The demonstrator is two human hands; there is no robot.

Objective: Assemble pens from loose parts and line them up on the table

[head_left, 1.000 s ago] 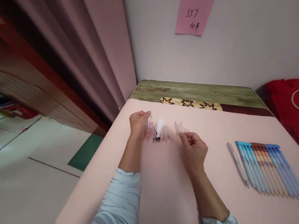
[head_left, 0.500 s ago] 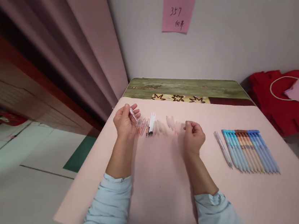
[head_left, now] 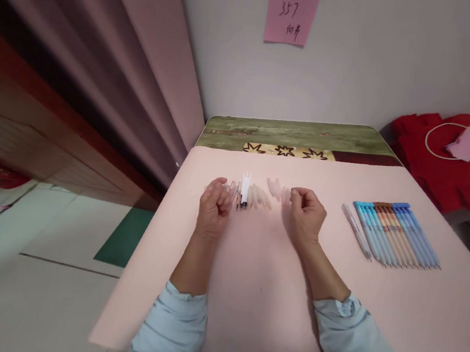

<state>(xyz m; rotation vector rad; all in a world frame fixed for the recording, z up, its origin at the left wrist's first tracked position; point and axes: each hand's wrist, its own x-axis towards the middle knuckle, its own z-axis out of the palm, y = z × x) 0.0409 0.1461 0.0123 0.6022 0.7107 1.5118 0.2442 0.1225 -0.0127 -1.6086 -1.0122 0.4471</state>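
My left hand (head_left: 214,209) is curled closed at the left end of a row of small pen parts; what lies in its fingers is hidden. Beside it are thin pinkish pieces, dark-tipped slim pieces and several white refills (head_left: 245,189) with black ends. To their right lie pale beige parts (head_left: 259,196) and pale pink parts (head_left: 274,188), both blurred. My right hand (head_left: 308,212) is closed in a pinch by the pink parts, and whatever it may hold is too small to make out.
On the right, a row of light blue, brown-topped and darker blue pens (head_left: 396,236) lies side by side, with a pale pen (head_left: 356,232) at its left. A pink cloth (head_left: 260,316) covers the table. Red fabric (head_left: 469,182) is at the far right, a curtain (head_left: 148,45) at the left.
My left hand has moved right and turned inward, its fingers curling; the clear pen barrel seen in it earlier is no longer visible. My right hand keeps its pinch. The view has shifted slightly.
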